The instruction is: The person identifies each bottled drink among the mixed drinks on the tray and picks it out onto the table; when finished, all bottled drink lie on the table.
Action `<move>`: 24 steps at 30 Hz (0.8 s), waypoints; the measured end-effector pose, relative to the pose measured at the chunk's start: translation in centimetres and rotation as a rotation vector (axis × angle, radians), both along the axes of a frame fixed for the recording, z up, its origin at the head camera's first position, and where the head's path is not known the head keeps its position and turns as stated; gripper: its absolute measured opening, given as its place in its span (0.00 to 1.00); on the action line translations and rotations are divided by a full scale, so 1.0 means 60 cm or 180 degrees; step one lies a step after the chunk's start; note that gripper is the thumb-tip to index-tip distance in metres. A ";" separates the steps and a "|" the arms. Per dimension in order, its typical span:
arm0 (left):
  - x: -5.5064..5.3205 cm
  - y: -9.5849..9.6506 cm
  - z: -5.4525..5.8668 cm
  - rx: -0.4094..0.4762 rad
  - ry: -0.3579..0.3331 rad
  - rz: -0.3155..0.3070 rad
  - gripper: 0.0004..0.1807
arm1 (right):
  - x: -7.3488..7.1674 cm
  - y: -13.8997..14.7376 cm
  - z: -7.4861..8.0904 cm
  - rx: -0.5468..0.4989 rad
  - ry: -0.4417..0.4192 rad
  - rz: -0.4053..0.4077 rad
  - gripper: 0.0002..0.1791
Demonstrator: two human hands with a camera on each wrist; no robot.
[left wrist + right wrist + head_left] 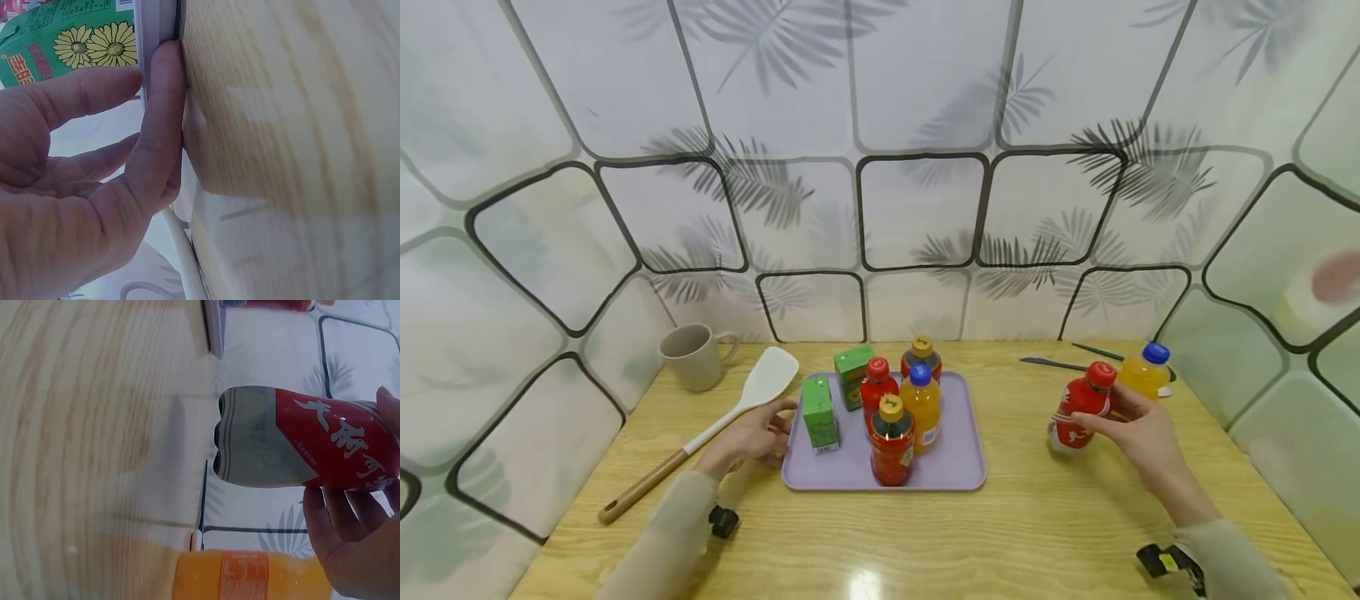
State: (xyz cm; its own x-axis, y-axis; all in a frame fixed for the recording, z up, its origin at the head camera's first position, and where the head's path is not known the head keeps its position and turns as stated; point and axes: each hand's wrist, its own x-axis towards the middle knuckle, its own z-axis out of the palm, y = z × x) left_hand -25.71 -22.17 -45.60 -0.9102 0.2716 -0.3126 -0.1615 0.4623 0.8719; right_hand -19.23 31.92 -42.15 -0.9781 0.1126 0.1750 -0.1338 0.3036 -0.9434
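Note:
My right hand [1142, 429] holds a red-labelled cola bottle [1081, 408] with a red cap, tilted, its base raised off the table in the right wrist view. Close behind that hand stands an orange drink bottle [1138, 375] with a blue cap. At the left end of a lilac tray [850, 471], my left hand [752, 437] pinches the rim between thumb and finger. Upright on the tray are two green drink cartons [819, 417], a red-capped bottle [880, 387], a blue-capped orange drink bottle [925, 412] and two dark drink bottles [892, 450] with yellow caps.
A white spatula [767, 382] with a wooden handle lies beside my left forearm, and a grey mug [691, 358] stands behind it. Dark slim utensils [1051, 363] lie at the back right. Patterned curtains [925, 208] border the wooden table [925, 542].

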 end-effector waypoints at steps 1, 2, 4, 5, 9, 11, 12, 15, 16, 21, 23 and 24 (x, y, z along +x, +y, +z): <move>0.000 0.000 0.000 0.0004 0.0002 -0.0001 0.41 | 0.000 0.004 0.000 -0.0072 0.0008 -0.0010 0.40; 0.001 0.000 -0.001 0.0011 0.0004 -0.0004 0.41 | 0.001 0.007 0.001 -0.0137 0.0018 -0.0017 0.40; 0.001 0.000 0.000 0.0006 0.0017 -0.0015 0.41 | 0.002 0.015 0.002 -0.0193 0.0044 -0.0035 0.41; 0.001 0.000 0.000 0.0002 0.0023 -0.0014 0.41 | 0.003 0.019 0.003 -0.0200 0.0056 -0.0048 0.41; 0.002 0.002 0.001 -0.0015 0.0005 0.0000 0.42 | 0.009 0.038 0.003 -0.0205 0.0051 -0.0104 0.41; 0.002 0.002 0.000 -0.0006 -0.0010 0.0021 0.42 | 0.012 0.046 0.002 -0.0266 0.0057 -0.0105 0.40; 0.003 0.002 0.000 0.0000 -0.0015 0.0022 0.41 | 0.014 0.050 0.001 -0.0335 0.0066 -0.0101 0.38; 0.003 0.002 -0.001 0.0019 -0.0009 0.0012 0.41 | 0.016 0.062 0.000 -0.0437 0.0127 -0.0122 0.35; 0.003 0.002 -0.001 0.0019 -0.0001 0.0009 0.42 | 0.017 0.066 0.001 -0.0426 0.0140 -0.0140 0.35; 0.002 0.002 0.001 0.0004 0.0013 0.0004 0.41 | 0.020 0.085 0.001 -0.0518 0.0142 -0.0186 0.38; 0.003 0.002 0.002 -0.0009 0.0010 0.0012 0.41 | 0.021 0.090 0.000 -0.0655 0.0126 -0.0184 0.40; 0.003 0.002 0.002 -0.0018 0.0011 0.0011 0.41 | 0.022 0.092 0.000 -0.0675 0.0123 -0.0201 0.40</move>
State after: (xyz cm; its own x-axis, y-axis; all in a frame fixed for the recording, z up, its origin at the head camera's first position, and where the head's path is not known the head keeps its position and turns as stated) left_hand -25.52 -22.07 -45.48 -0.9122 0.2668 -0.3109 -0.1599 0.4668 0.8698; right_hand -17.91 37.46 -42.15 -0.9610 0.2118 0.1781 -0.1581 0.1078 -0.9815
